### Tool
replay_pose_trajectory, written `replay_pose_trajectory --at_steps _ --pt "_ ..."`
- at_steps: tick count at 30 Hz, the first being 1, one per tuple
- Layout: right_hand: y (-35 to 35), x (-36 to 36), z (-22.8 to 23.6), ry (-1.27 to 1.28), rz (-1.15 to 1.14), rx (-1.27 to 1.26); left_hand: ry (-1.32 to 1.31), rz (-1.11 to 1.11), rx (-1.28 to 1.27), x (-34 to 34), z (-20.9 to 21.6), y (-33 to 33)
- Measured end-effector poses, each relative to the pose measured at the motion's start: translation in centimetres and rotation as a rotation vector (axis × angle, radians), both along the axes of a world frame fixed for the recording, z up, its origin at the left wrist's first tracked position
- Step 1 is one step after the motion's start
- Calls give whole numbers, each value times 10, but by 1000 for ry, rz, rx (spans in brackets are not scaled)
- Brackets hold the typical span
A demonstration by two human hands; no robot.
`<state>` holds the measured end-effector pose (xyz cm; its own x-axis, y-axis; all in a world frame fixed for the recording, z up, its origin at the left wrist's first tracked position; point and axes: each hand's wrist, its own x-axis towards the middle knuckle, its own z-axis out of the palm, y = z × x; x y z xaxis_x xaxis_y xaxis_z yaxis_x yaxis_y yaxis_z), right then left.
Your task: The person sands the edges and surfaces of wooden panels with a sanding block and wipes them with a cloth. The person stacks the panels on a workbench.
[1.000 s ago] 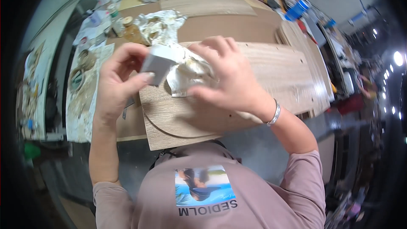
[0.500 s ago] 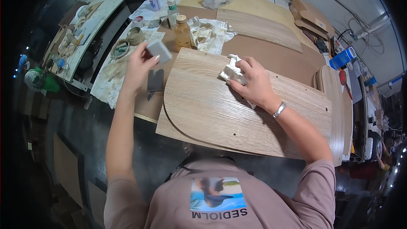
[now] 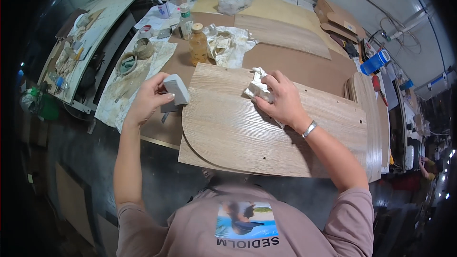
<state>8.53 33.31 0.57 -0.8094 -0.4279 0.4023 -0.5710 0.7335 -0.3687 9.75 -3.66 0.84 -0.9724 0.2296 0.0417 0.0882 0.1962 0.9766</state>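
A light grey rectangular block (image 3: pixel 176 89) is pinched between the thumb and fingers of my left hand (image 3: pixel 148 99), close by the rounded left end of a wood-grain panel (image 3: pixel 228 128). Whether the block touches the panel's edge I cannot tell. My right hand (image 3: pixel 284 99) grips a crumpled white rag (image 3: pixel 257 87) and rests it on the panel's upper middle. Small dark holes dot the panel, and another board of the same look (image 3: pixel 190 154) shows beneath it. Partly behind the block, a dark grey flat piece (image 3: pixel 169 107) lies on the bench.
Beyond the panel stand a jar of amber liquid (image 3: pixel 198 45) and a green-capped bottle (image 3: pixel 185 23), beside a crumpled stained cloth (image 3: pixel 231 45). Round tins (image 3: pixel 144 48) sit at the left. A blue bottle (image 3: pixel 375 62) and stacked curved boards (image 3: pixel 364 90) are at the right.
My left hand has brought the block down and nearer the panel's left edge, tilting it more upright. The right hand keeps the rag at about the same spot. The view has shifted slightly.
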Motion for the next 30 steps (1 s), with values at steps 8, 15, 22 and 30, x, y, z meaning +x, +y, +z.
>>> replay_pose_trajectory --at_steps 8,15,22,30 --pt "-7 -1 -2 25 15 -14 147 125 141 -94 -19 22" --pt "-3 2 1 -4 -10 10 47 101 152 -32 -33 -16" --pt "-7 0 2 -55 -30 -18 161 309 52 -43 -78 -49" --pt "-17 1 6 -72 -6 -15 167 309 -300 -46 -144 -16"
